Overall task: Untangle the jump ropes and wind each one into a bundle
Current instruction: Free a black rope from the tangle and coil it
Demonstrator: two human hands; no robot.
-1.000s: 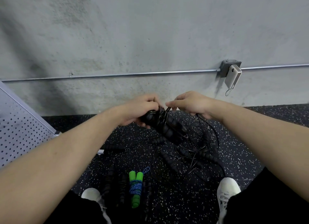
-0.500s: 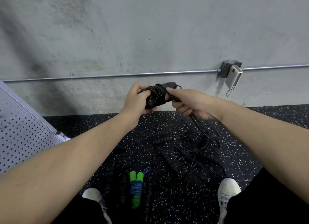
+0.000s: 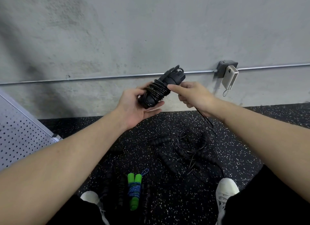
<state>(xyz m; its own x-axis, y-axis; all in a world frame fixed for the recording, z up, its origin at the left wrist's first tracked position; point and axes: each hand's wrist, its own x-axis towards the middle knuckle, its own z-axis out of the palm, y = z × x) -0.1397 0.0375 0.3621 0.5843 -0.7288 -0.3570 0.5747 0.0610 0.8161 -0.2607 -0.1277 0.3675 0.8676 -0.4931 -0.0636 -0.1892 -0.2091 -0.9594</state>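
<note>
speckled floor [image 3: 100, 141] below; left hand [image 3: 134, 105] cradles the black bundle [image 3: 159, 89], right hand [image 3: 192, 95] pinches its cord; slack could unravel the coils

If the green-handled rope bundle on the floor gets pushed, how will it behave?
The green-handled bundle would probably slide as one piece, since blue cord is wound tightly round both handles. Paired side by side, it seems unlikely to roll. The foam-like handles suggest it is light.

Speckled floor [image 3: 167, 199] bears tangled ropes [image 3: 186, 149], green-handled bundle [image 3: 134, 191].
</note>
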